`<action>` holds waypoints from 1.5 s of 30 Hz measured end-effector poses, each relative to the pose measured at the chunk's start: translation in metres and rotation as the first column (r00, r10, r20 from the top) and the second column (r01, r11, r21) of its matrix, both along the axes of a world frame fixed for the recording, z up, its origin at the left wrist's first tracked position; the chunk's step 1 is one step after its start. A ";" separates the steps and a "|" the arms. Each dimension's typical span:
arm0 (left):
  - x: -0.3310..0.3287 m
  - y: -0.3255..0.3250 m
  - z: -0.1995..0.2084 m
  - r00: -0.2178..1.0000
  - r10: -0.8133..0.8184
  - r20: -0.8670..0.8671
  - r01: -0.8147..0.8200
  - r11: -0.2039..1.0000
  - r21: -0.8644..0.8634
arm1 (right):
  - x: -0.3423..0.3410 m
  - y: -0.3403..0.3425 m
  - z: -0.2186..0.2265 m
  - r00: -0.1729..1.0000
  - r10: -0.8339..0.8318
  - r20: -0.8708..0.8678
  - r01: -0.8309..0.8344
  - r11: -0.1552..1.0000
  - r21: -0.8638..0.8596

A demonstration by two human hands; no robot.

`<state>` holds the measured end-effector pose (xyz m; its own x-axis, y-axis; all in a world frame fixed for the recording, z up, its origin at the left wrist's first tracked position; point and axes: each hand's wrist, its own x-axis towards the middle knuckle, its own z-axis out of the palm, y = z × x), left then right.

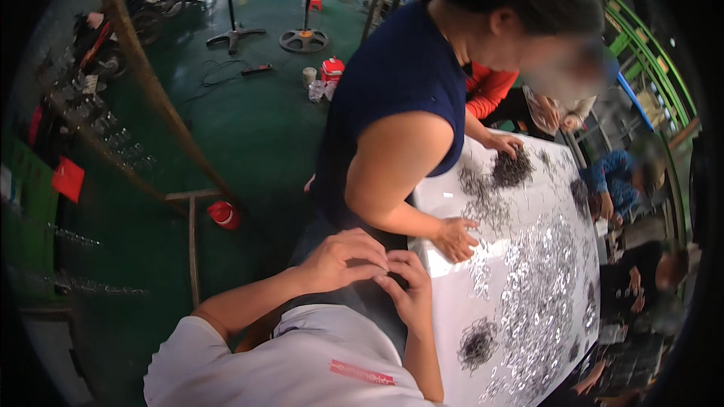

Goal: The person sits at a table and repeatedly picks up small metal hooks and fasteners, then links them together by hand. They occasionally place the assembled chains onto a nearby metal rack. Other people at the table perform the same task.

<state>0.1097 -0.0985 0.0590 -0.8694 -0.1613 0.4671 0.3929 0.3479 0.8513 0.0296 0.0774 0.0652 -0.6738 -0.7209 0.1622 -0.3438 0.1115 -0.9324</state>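
Observation:
In front of my body, left of the white table [441,316], my two hands meet at the fingertips. The fingers of my left hand [343,260] are bent and pinched together. My right hand [408,286] is closed too, thumb and fingertips against those of the left. Whatever they hold is too small or too hidden to name. Closest to my hands on the table are small shiny metal pieces [535,286], spread loosely, and a dark heap of thin metal pieces [477,347].
A co-worker in a dark blue sleeveless top [396,83] leans over the table, one hand at a larger dark heap [513,168]. Other people sit along the far side. Leftward are a slanted metal pole [143,75], a red container [223,215], stand fans [304,40] and parked motorbikes [154,0].

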 end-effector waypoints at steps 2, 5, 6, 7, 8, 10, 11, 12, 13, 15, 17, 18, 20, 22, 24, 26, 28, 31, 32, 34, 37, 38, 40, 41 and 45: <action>-0.011 0.004 -0.002 1.000 -0.029 0.001 0.029 1.000 -0.004 | -0.003 0.008 -0.004 0.993 -0.091 -0.070 0.086 0.994 -0.063; -0.027 0.014 -0.005 0.996 -0.069 -0.061 0.068 0.998 -0.014 | -0.004 0.017 -0.012 0.962 -0.223 -0.154 0.214 0.974 -0.074; -0.032 0.016 -0.005 0.993 -0.087 -0.075 0.087 0.996 -0.004 | -0.004 0.018 -0.016 0.956 -0.257 -0.142 0.247 0.965 -0.086; -0.037 0.018 -0.005 0.993 -0.107 -0.057 0.108 0.994 0.010 | -0.003 0.019 -0.018 0.944 -0.300 -0.137 0.289 0.953 -0.095; -0.042 0.019 -0.005 0.984 -0.174 0.031 0.173 0.984 0.030 | -0.002 0.020 -0.020 0.926 -0.351 -0.142 0.337 0.935 -0.114; -0.048 0.022 -0.003 0.975 -0.220 0.006 0.219 0.973 0.068 | 0.000 0.019 -0.023 0.901 -0.416 -0.123 0.398 0.905 -0.147; -0.052 0.024 -0.003 0.975 -0.220 -0.029 0.222 0.973 0.067 | 0.001 0.021 -0.023 0.887 -0.448 -0.116 0.427 0.889 -0.166; -0.056 0.026 -0.002 0.971 -0.233 -0.049 0.236 0.970 0.061 | 0.003 0.023 -0.023 0.865 -0.491 -0.103 0.469 0.864 -0.184; -0.059 0.028 -0.002 0.964 -0.259 -0.061 0.263 0.963 0.056 | 0.004 0.024 -0.024 0.851 -0.509 -0.133 0.483 0.856 -0.182; -0.068 0.029 -0.004 0.951 -0.303 -0.058 0.307 0.949 0.076 | 0.005 0.026 -0.026 0.815 -0.551 -0.178 0.523 0.833 -0.181; -0.076 0.032 -0.009 0.943 -0.332 -0.034 0.333 0.930 0.157 | 0.007 0.029 -0.032 0.795 -0.578 -0.186 0.552 0.815 -0.175; -0.082 0.032 -0.012 0.941 -0.340 -0.007 0.334 0.922 0.197 | 0.007 0.031 -0.035 0.785 -0.591 -0.184 0.569 0.806 -0.160; -0.093 0.033 -0.021 0.920 -0.386 0.073 0.353 0.894 0.276 | 0.010 0.036 -0.043 0.791 -0.600 -0.121 0.586 0.799 -0.137; -0.107 0.043 -0.031 0.911 -0.385 0.146 0.340 0.904 0.258 | 0.012 0.039 -0.053 0.799 -0.597 -0.072 0.579 0.796 -0.178; -0.123 0.058 -0.043 0.889 -0.415 0.195 0.369 0.900 0.232 | 0.013 0.044 -0.060 0.822 -0.569 0.027 0.564 0.808 -0.167; -0.140 0.081 -0.058 0.879 -0.432 0.201 0.391 0.896 0.212 | 0.012 0.056 -0.063 0.841 -0.538 -0.060 0.532 0.841 -0.097; -0.165 0.108 -0.075 0.871 -0.435 0.229 0.421 0.901 0.108 | 0.013 0.063 -0.067 0.850 -0.527 0.025 0.525 0.842 -0.125; -0.222 0.149 -0.102 0.904 -0.404 -0.137 0.373 0.905 -0.205 | 0.009 0.075 -0.075 0.835 -0.550 -0.009 0.544 0.828 -0.135; -0.242 0.159 -0.109 0.928 -0.372 -0.006 0.358 0.897 -0.259 | 0.008 0.079 -0.078 0.826 -0.563 0.001 0.559 0.819 -0.128; -0.285 0.167 -0.118 0.816 -0.426 0.391 0.480 0.876 -0.047 | 0.006 0.085 -0.083 0.806 -0.592 0.012 0.589 0.799 -0.124; -0.344 0.187 -0.125 0.939 -0.151 0.310 0.300 0.799 -0.521 | 0.000 0.093 -0.088 0.783 -0.622 -0.009 0.615 0.776 -0.144; -0.356 0.192 -0.128 0.931 -0.160 0.328 0.326 0.767 -0.552 | -0.002 0.096 -0.089 0.774 -0.633 -0.018 0.625 0.769 -0.138; -0.371 0.198 -0.134 0.920 -0.179 0.350 0.368 0.707 -0.604 | -0.005 0.100 -0.089 0.761 -0.648 -0.024 0.638 0.755 -0.149; -0.376 0.200 -0.137 0.901 -0.195 0.387 0.415 0.648 -0.639 | -0.006 0.101 -0.089 0.753 -0.658 -0.028 0.647 0.747 -0.151; -0.376 0.200 -0.142 0.818 -0.283 0.500 0.554 0.619 -0.557 | -0.004 0.106 -0.089 0.744 -0.669 -0.017 0.659 0.737 -0.149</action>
<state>-0.2665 0.1010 -0.0829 -0.8717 0.4889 -0.0347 0.3854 0.7276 0.5675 0.0258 0.1834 -0.0236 -0.9580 -0.0647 0.2793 -0.2867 0.2192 -0.9326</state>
